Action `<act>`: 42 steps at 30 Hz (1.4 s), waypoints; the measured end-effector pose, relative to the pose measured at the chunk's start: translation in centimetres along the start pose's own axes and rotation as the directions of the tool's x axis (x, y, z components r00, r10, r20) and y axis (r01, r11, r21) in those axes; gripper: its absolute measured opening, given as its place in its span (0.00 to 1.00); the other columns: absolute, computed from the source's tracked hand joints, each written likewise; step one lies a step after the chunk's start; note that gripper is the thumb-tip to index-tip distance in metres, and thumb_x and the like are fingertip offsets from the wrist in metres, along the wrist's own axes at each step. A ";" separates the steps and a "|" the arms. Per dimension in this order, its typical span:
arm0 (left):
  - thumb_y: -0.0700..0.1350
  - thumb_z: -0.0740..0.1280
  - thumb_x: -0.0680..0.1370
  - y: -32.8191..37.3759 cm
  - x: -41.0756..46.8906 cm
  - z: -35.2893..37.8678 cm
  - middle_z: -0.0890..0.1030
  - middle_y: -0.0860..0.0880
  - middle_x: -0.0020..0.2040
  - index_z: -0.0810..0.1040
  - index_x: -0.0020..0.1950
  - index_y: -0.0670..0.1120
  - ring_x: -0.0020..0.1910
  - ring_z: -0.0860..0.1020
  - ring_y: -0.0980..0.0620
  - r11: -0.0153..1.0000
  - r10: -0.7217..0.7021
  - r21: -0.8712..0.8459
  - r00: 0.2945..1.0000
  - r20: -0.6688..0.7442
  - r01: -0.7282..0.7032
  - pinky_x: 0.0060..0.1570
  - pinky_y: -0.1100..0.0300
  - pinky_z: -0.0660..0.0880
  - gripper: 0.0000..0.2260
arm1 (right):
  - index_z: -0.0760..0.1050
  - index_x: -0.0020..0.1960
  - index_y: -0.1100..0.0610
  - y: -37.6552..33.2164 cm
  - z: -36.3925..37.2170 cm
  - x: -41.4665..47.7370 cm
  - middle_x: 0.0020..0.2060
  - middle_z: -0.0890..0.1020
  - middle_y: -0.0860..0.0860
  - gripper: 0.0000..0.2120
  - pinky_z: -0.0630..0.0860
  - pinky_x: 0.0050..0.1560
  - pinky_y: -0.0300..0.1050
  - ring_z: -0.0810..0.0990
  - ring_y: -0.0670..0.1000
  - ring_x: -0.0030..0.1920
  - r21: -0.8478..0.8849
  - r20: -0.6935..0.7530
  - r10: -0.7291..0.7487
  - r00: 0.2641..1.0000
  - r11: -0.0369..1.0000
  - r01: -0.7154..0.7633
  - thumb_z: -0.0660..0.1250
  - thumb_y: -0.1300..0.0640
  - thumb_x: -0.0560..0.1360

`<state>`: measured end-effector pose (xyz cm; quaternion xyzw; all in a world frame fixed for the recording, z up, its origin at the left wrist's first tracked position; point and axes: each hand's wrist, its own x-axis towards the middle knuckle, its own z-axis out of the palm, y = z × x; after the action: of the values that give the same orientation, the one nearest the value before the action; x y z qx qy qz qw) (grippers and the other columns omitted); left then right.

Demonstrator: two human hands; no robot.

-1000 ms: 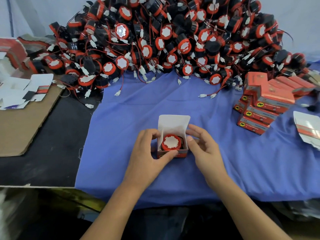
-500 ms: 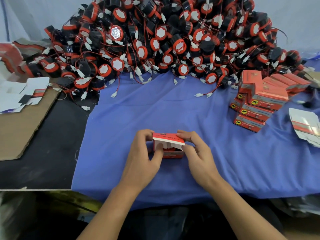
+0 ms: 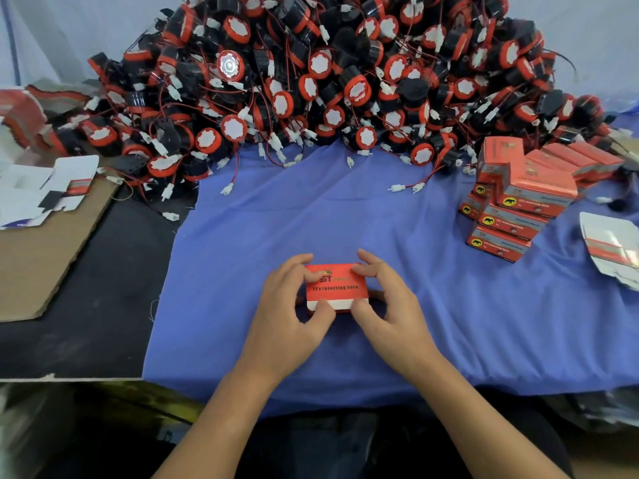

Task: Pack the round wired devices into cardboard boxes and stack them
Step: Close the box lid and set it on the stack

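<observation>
From the head camera, a small red box (image 3: 333, 286) sits low in the middle, near 6 o'clock, on a blue cloth (image 3: 345, 209) spread over the surface. Its lid is down, so nothing inside can be seen. A white strip shows along the edge closest to the person. It looks like the flap is not tucked all the way in.

The left hand (image 3: 287, 316) and the right hand (image 3: 394, 309) both pinch the box. The fingers (image 3: 363, 269) curl over the far top edge, and each thumb pushes on the near edge.

At 12 o'clock is a big pile of round wired devices (image 3: 328, 81), red and black, with thin wires and white plugs sticking out. At 3 o'clock is a stack of closed boxes (image 3: 511, 209). It looks a bit crooked. Flat unfolded boxes (image 3: 45, 191) lie at 9 o'clock, and one more flat box (image 3: 612, 247) lies at the right edge.

What could go wrong? If the flap is not pushed in, the lid may pop open. A wire caught under the lid could stop it from shutting. The crooked stack could tip if the next box is put on it off-centre.
</observation>
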<state>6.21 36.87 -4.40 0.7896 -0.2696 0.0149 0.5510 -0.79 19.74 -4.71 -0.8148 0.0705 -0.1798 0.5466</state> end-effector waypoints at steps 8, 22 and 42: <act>0.47 0.65 0.80 -0.1 -0.1 -0.1 0.74 0.62 0.70 0.73 0.68 0.59 0.68 0.71 0.57 0.992 0.050 0.115 0.998 0.026 -0.053 0.61 0.74 0.67 0.17 | 0.71 0.70 0.36 0.5 0.1 0.2 0.72 0.71 0.32 0.24 0.73 0.71 0.50 0.68 0.42 0.76 -0.090 0.000 -0.148 0.989 0.985 0.148 0.61 0.60 0.81; 0.43 0.69 0.77 0.5 -0.2 0.1 0.81 0.52 0.65 0.85 0.58 0.46 0.65 0.76 0.54 0.951 0.144 0.286 0.986 -0.081 -0.115 0.65 0.71 0.67 0.11 | 0.81 0.66 0.47 -0.1 0.0 -0.1 0.73 0.75 0.46 0.17 0.72 0.61 0.29 0.74 0.35 0.69 -0.123 -0.074 -0.122 0.990 0.986 0.112 0.65 0.58 0.80; 0.35 0.52 0.74 2.0 -2.5 0.1 0.80 0.40 0.68 0.79 0.68 0.35 0.64 0.82 0.43 0.495 0.236 0.821 0.953 0.188 -0.285 0.37 0.56 0.83 0.26 | 0.82 0.64 0.65 -0.5 1.8 -1.1 0.64 0.82 0.58 0.20 0.80 0.63 0.57 0.77 0.64 0.69 -0.616 0.021 -0.454 0.891 0.695 0.369 0.71 0.76 0.73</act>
<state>3.14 37.34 -3.51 0.9064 -0.3587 0.2050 0.0884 -1.20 21.84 -5.13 -0.9267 -0.0242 -0.3193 0.1967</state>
